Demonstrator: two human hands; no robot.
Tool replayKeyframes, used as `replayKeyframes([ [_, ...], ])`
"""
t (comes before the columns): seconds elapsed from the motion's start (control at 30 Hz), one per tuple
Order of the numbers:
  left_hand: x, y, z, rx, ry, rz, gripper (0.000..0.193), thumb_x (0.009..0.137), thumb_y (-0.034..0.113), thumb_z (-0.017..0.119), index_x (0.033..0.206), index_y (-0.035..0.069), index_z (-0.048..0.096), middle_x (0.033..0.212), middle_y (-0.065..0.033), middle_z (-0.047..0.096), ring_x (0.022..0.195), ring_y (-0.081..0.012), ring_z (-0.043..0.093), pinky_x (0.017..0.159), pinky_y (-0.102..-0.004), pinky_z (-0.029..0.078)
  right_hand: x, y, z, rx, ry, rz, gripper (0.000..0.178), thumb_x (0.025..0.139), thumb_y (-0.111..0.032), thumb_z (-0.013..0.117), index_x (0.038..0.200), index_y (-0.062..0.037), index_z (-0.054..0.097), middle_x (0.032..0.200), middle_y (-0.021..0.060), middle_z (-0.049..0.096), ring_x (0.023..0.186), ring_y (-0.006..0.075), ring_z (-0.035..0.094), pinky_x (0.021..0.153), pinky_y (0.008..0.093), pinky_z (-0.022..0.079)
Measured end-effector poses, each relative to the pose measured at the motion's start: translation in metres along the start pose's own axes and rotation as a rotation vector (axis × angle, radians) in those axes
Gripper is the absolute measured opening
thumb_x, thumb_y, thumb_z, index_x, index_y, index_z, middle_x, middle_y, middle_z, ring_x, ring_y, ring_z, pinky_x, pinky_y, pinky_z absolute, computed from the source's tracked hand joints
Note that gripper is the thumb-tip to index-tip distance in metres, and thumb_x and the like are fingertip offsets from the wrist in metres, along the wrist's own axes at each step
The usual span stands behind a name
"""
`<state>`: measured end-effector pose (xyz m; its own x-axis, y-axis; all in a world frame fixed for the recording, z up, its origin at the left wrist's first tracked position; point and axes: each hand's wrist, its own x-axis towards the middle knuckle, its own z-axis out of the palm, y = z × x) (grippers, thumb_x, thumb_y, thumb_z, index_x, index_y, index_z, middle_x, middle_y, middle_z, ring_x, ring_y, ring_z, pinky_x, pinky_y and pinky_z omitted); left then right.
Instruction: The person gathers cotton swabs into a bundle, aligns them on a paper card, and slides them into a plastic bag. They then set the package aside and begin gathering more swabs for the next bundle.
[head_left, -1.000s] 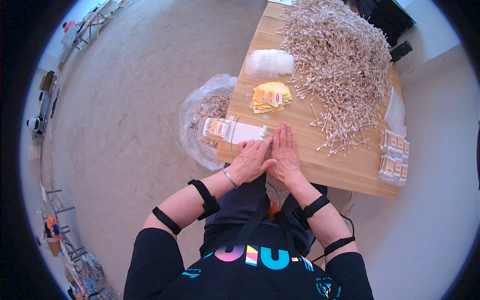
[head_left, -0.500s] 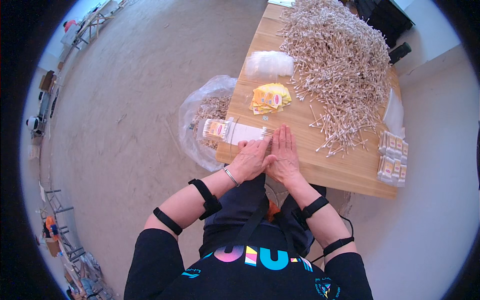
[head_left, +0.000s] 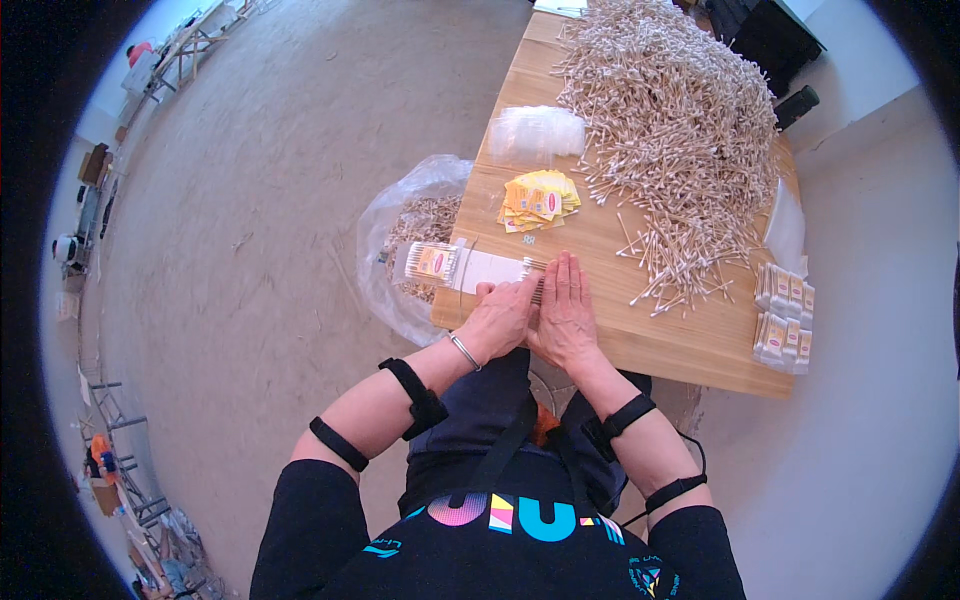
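Observation:
A row of cotton swabs [head_left: 536,270] lies on the wooden table, its tips showing past my fingers. My left hand [head_left: 496,322] rests at the left side of the swabs, index finger stretched along them, other fingers partly bent. Flat against their right side, fingers straight and close together, lies my right hand [head_left: 567,315]. Both hands touch near the thumbs. A white card [head_left: 492,270] sits just left of the swabs. At its left end, a clear packet of swabs with a yellow and white label [head_left: 432,262] reaches over the table edge.
A huge heap of loose swabs [head_left: 670,130] covers the far right of the table [head_left: 640,335]. Yellow label cards [head_left: 540,200] and clear bags [head_left: 538,133] lie ahead. Filled packets [head_left: 783,315] are stacked at the right edge. An open plastic sack [head_left: 380,215] of swabs stands left.
My hands stay pressed beside the row of swabs, with only slight finger shifts. The whole view has moved a little; nothing else visibly changes place.

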<state>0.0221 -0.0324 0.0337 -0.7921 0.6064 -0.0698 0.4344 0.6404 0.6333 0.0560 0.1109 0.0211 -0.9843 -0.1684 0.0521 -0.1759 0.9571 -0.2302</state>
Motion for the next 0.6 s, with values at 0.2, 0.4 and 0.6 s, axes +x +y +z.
replayKeyframes([
  [0.2,0.008,-0.003,0.002,-0.041,-0.001,-0.055,0.061,0.085,0.013,0.052,0.138,0.000,0.026,0.098,-0.0202,0.062,0.088,-0.0371,0.061,0.080,-0.0488,0.037,0.001,-0.002,-0.003,0.007,-0.018,0.000,0.092,0.078,-0.045,0.054,0.140,0.0105,0.016,0.148,0.0291,0.013,0.140,0.0401,0.009,0.115,0.0465,0.008],
  [0.4,0.009,0.004,-0.001,0.096,-0.031,-0.076,0.065,0.082,0.010,0.052,0.140,0.002,0.025,0.095,-0.0182,0.064,0.089,-0.0349,0.062,0.078,-0.0473,0.038,0.001,-0.001,-0.005,0.014,-0.055,0.014,0.091,0.078,-0.045,0.055,0.140,0.0106,0.018,0.148,0.0290,0.013,0.140,0.0401,0.008,0.115,0.0465,0.007],
  [0.6,0.008,-0.001,0.003,0.089,0.025,-0.046,0.060,0.082,0.013,0.053,0.136,0.004,0.029,0.093,-0.0182,0.065,0.088,-0.0338,0.063,0.076,-0.0477,0.035,0.000,-0.004,-0.005,0.047,-0.053,0.001,0.090,0.078,-0.042,0.056,0.139,0.0120,0.018,0.148,0.0290,0.013,0.140,0.0403,0.008,0.115,0.0470,0.007],
])
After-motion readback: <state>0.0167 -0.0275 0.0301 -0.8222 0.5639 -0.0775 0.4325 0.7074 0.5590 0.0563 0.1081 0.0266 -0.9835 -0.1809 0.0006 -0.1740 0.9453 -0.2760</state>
